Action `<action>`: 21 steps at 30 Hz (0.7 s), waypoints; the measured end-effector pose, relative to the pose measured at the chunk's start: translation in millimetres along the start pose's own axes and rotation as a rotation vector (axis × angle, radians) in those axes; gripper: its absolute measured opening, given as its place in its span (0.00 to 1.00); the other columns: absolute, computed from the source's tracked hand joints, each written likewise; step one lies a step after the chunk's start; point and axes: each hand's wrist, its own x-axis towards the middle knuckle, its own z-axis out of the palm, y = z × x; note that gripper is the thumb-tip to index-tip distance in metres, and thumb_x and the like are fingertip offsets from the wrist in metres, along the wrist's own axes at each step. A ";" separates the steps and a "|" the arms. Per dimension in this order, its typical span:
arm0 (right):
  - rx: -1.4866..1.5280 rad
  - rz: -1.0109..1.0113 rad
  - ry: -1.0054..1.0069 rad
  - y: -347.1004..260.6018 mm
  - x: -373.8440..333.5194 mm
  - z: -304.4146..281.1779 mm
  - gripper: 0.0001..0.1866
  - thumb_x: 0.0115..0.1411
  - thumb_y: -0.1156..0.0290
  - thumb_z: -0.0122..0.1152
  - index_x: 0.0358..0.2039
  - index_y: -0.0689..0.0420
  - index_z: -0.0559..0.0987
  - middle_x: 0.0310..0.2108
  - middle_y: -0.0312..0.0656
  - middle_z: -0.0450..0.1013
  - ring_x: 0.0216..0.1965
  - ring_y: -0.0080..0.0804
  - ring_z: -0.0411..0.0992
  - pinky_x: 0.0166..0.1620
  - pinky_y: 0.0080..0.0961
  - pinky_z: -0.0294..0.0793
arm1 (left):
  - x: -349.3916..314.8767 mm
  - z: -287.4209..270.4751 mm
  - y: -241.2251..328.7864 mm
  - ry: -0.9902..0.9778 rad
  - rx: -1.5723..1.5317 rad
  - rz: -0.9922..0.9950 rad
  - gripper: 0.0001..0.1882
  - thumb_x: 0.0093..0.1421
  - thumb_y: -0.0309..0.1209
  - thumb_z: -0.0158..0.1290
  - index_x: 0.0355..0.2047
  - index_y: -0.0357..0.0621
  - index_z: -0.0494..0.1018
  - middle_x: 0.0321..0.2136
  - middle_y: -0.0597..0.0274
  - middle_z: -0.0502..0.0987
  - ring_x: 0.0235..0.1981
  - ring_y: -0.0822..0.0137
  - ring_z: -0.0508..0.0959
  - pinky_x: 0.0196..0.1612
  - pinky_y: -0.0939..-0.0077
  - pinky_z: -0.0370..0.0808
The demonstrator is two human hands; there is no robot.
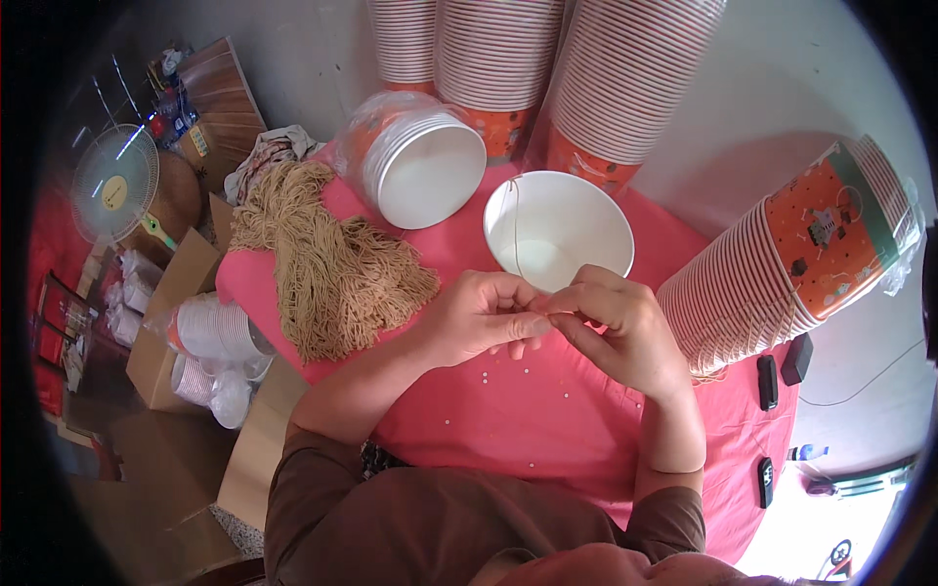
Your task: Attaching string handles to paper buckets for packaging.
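My left hand (484, 317) and my right hand (625, 337) meet at the fingertips in front of a white paper bucket (606, 220). Both are closed in a pinch on a thin tan string (516, 230). One stretch of it lies across the bucket's inside, from the far rim down toward my fingers. The exact ends between the fingertips are too small to make out. To the left of the bucket, a heap of tan strings (332, 264) spreads over the pink tablecloth (489, 439).
Wrapped paper buckets (430, 176) lie behind the string heap. Tall bucket stacks (625, 78) stand against the wall. A leaning orange bucket stack (743, 283) with strings over it is at right. Small black devices (767, 381), a cardboard box (176, 313) and a fan (115, 186) flank the table.
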 end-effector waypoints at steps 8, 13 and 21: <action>0.020 0.013 0.007 0.8 1.6 -11.9 0.07 0.54 0.84 0.63 0.33 0.61 0.80 0.28 0.41 0.74 0.27 0.33 0.75 0.29 0.28 0.73 | -0.4 3.0 -1.7 0.011 0.073 0.145 0.10 0.65 0.31 0.60 0.42 0.38 0.76 0.35 0.60 0.81 0.27 0.76 0.79 0.27 0.82 0.74; -0.034 0.074 0.171 21.2 2.9 -29.8 0.06 0.55 0.85 0.59 0.33 0.64 0.75 0.29 0.39 0.71 0.31 0.26 0.72 0.36 0.24 0.71 | 7.7 12.6 -12.2 0.255 0.834 0.584 0.14 0.58 0.25 0.63 0.44 0.38 0.76 0.43 0.59 0.79 0.29 0.74 0.79 0.28 0.81 0.75; -0.185 0.164 0.032 50.2 3.3 -30.4 0.04 0.58 0.81 0.59 0.34 0.63 0.75 0.31 0.44 0.75 0.34 0.34 0.76 0.39 0.28 0.74 | 18.8 -16.6 -12.7 0.345 1.028 0.592 0.14 0.56 0.29 0.64 0.41 0.40 0.75 0.40 0.59 0.78 0.30 0.62 0.82 0.31 0.71 0.81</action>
